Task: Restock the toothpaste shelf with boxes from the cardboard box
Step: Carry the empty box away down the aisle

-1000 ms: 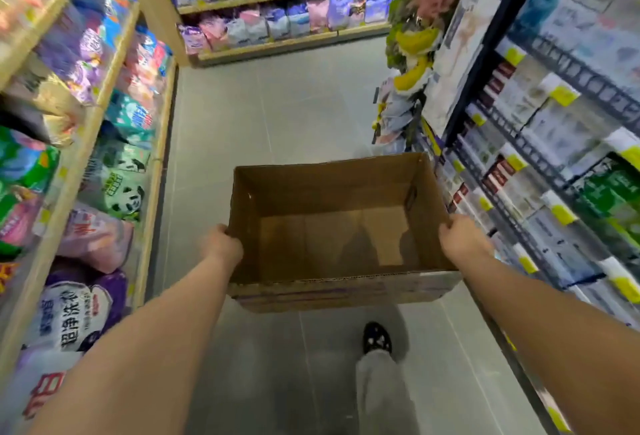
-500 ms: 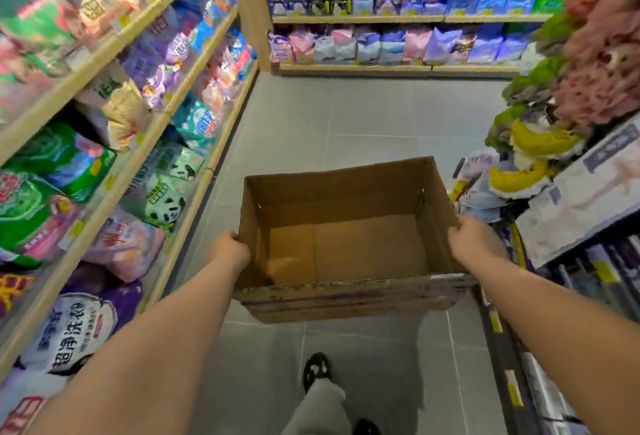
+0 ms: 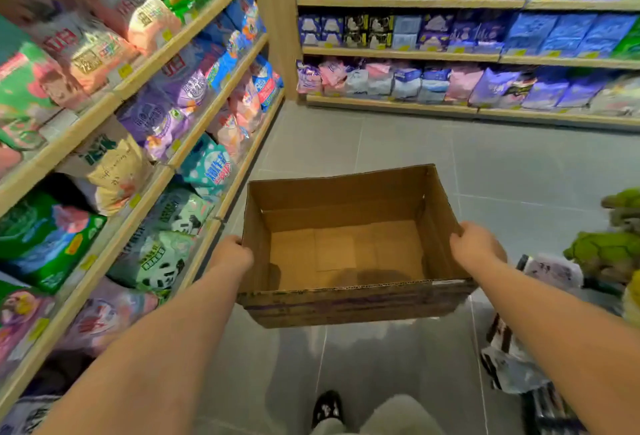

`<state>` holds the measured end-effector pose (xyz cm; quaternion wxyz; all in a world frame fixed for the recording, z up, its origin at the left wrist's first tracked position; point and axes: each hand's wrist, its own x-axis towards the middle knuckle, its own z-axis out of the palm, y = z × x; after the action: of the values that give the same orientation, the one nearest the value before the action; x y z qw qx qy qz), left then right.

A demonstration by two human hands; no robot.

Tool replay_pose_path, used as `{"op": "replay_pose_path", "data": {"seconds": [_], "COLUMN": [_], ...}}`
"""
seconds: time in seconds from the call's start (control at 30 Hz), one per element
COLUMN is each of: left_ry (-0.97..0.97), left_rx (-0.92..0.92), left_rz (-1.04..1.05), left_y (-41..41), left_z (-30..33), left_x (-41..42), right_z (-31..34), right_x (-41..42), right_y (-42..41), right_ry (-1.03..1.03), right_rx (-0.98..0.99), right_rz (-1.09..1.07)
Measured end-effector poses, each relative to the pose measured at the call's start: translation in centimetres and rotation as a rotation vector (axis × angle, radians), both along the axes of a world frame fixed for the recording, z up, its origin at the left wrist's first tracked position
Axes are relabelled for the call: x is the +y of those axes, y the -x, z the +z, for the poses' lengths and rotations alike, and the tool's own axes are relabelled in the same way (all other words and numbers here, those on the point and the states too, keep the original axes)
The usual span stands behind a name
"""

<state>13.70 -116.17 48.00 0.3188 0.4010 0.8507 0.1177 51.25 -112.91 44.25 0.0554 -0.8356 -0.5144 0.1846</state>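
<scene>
An open brown cardboard box (image 3: 346, 251) hangs in the air in front of me above the grey floor, and its inside is bare. My left hand (image 3: 232, 256) grips its left wall near the top edge. My right hand (image 3: 476, 247) grips the right wall, fingers curled over the rim. No toothpaste boxes and no toothpaste shelf show in the view.
Wooden shelves (image 3: 194, 123) full of soft packs run along my left. More stocked shelves (image 3: 450, 53) cross the far end of the aisle. Green plush toys (image 3: 609, 251) and bagged goods (image 3: 512, 358) stick out at the right. My foot (image 3: 327, 408) is below.
The view has swung left: the dark shelf of boxes on the right has left the frame and the far shelves have come closer. Both hands keep their hold on the box.
</scene>
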Motion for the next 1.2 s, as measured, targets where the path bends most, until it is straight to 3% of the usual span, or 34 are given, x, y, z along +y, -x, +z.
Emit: {"op": "replay_pose_path", "data": {"seconds": [0.53, 0.93, 1.2], "left_ry": [0.006, 0.040, 0.094], "left_rx": [-0.037, -0.050, -0.027], "left_rz": [0.243, 0.390, 0.532], "left_y": [-7.8, -0.9, 4.0], "left_z": [-2.0, -5.1, -4.3], "left_x": [36.8, 61.8, 74.8], "right_z": [0.9, -0.5, 0.0], "right_x": [43.7, 74.4, 90.4], "right_y": [-6.5, 2.8, 10.1], "right_ry": [0.010, 0.073, 0.089], "right_rx": [0.058, 0.017, 0.021], "right_rz": [0.257, 0.421, 0.544]}}
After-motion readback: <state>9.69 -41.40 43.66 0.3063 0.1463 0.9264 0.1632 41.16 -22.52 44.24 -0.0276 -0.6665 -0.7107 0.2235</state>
